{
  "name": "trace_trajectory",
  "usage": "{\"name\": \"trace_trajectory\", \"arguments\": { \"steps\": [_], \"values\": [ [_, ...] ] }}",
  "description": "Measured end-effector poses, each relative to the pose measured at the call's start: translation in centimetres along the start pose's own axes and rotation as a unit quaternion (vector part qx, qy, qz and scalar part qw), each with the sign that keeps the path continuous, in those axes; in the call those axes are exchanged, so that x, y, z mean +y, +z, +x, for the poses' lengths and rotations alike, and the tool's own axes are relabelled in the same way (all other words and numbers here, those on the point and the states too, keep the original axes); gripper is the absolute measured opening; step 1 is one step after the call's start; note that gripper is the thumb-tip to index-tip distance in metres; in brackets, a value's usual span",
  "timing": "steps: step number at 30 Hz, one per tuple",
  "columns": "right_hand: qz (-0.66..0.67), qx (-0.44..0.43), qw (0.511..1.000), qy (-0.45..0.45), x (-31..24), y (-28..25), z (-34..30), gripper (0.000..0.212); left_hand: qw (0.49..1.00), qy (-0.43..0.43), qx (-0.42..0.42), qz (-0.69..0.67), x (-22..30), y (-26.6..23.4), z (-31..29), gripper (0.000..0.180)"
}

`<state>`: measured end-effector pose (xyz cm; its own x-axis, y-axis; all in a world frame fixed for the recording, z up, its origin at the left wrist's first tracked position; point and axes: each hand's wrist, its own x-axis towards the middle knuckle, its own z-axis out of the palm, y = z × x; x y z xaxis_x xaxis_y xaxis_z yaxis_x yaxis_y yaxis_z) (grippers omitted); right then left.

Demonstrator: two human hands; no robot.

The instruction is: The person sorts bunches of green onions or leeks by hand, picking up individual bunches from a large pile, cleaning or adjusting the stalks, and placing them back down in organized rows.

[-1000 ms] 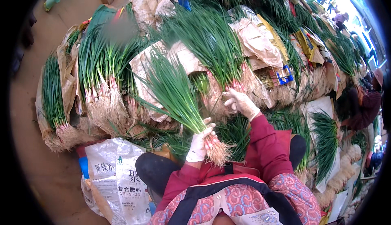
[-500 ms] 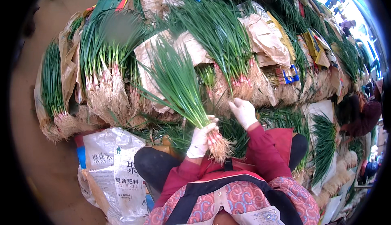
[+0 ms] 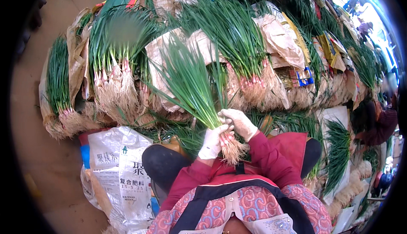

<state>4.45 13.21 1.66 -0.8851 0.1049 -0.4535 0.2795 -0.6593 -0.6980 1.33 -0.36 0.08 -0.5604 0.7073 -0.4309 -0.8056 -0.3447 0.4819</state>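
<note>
Green onions (image 3: 243,34) lay in rows beyond the slanted bunch (image 3: 190,87), the left hand (image 3: 213,142) clamped round its stalks (image 3: 207,116). We judged that a slackened grip could spill it; whether the right hand (image 3: 240,123), close beside, pinched anything we couldn't tell. Tangled roots (image 3: 234,153) might snag.

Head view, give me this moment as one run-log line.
left hand: gripping green onion bunch above roots | right hand: close beside left, grip unclear | white sack: lower left
</note>
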Motion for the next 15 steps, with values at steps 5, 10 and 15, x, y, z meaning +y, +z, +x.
{"name": "trace_trajectory", "arguments": {
  "steps": [5,10,15],
  "values": [
    [-0.034,0.076,0.995,-0.056,2.5,0.2,-0.8,0.02,0.999,0.018,0.002,-0.05,-0.1,-0.1,-0.1,0.023],
    [-0.677,0.225,0.608,-0.347,2.6,-1.2,0.2,0.027,1.0,0.008,0.003,-0.015,-0.2,-0.7,0.0,0.022],
    [-0.707,0.334,0.607,-0.139,0.8,-6.7,1.1,0.039,0.999,0.0,-0.051,-0.004,0.6,1.2,-1.9,0.021]
  ]
}}
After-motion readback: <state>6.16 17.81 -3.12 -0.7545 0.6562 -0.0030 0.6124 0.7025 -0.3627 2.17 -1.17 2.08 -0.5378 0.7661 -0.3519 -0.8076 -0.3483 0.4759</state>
